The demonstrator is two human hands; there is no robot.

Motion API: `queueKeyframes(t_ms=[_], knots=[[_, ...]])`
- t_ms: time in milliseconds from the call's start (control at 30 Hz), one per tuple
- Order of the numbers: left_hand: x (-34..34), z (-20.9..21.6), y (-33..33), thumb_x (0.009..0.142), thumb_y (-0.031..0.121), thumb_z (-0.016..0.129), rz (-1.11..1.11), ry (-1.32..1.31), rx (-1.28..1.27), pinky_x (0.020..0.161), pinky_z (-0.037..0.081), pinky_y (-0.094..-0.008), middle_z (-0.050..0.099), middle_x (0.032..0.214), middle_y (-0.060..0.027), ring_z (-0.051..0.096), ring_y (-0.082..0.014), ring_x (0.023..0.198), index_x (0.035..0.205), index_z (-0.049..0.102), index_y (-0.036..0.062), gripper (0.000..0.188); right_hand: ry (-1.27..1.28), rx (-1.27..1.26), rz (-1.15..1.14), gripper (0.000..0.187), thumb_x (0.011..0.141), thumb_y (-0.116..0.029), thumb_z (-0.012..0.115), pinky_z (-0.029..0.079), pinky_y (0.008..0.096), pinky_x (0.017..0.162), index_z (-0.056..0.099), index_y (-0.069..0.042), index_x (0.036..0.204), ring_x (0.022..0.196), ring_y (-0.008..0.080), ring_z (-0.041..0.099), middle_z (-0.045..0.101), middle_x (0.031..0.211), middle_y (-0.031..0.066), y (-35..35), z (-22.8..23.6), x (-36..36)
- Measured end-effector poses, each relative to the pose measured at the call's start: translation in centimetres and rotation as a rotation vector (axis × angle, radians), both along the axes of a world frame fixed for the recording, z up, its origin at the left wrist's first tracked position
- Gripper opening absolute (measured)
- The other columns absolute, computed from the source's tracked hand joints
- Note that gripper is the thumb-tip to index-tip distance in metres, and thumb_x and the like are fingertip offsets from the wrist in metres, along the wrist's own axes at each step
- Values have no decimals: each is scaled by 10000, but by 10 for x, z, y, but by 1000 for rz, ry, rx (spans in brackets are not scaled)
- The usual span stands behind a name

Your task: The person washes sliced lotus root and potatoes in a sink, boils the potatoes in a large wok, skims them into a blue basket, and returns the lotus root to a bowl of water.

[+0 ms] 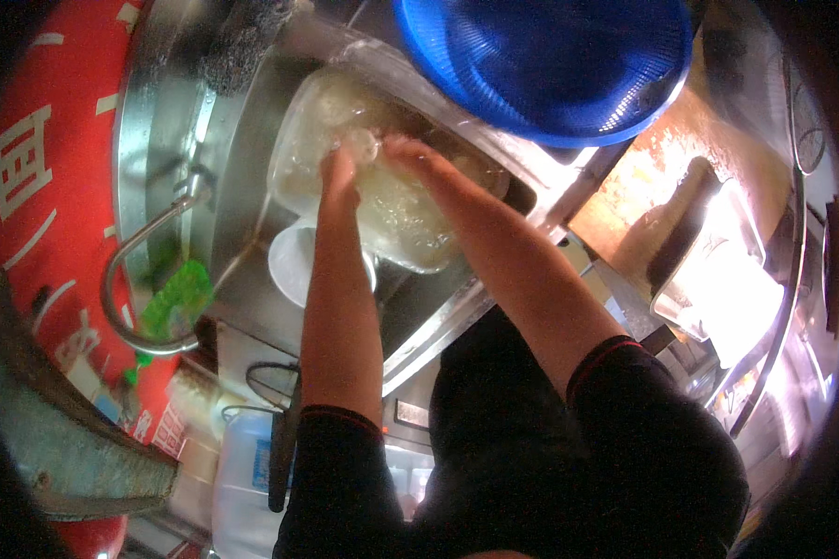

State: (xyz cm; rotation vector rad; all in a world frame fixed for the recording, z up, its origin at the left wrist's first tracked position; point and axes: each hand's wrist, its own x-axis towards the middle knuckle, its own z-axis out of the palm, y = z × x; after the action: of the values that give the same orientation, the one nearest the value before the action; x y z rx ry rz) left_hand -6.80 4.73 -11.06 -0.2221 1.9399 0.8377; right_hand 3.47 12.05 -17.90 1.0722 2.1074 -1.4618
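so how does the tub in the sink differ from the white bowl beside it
The tub is roughly rectangular with rounded corners, while the white bowl is round. The tub looks clearly larger than the bowl. The tub holds cloudy liquid; the bowl's contents are hard to judge, partly hidden by the left forearm. Both are in the metal sink.

Far right: I log deep-blue basket (550, 65), mesh-patterned. Left: red banner (75, 121), white lettering; bright-green plastic (182, 298); silver-grey faucet (163, 347). Between: I note cloudy yellowish water (405, 210), white bowl (294, 265). Near: black sleeves (336, 466), red trim.
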Motion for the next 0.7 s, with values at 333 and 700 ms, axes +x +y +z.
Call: queueKeyframes(t_ms=[333,700], knots=[[62,79,-19,1054,431,532,572,-125,543,994,526,-376,644,1322,-113,643,-245,1180,1409,597,50,525,344,-335,-781,442,1062,-279,608,557,333,880,620,-4,1408,981,222,715,751,1096,192,-39,168,23],[114,186,-60,1119,409,451,555,-83,832,1082,488,-414,612,1377,-92,603,-246,1258,1485,537,124,471,605,-261,-845,356,1077,-172,586,558,291,896,621,12,1381,1015,163,683,732,1158,126,-83,268,58]])
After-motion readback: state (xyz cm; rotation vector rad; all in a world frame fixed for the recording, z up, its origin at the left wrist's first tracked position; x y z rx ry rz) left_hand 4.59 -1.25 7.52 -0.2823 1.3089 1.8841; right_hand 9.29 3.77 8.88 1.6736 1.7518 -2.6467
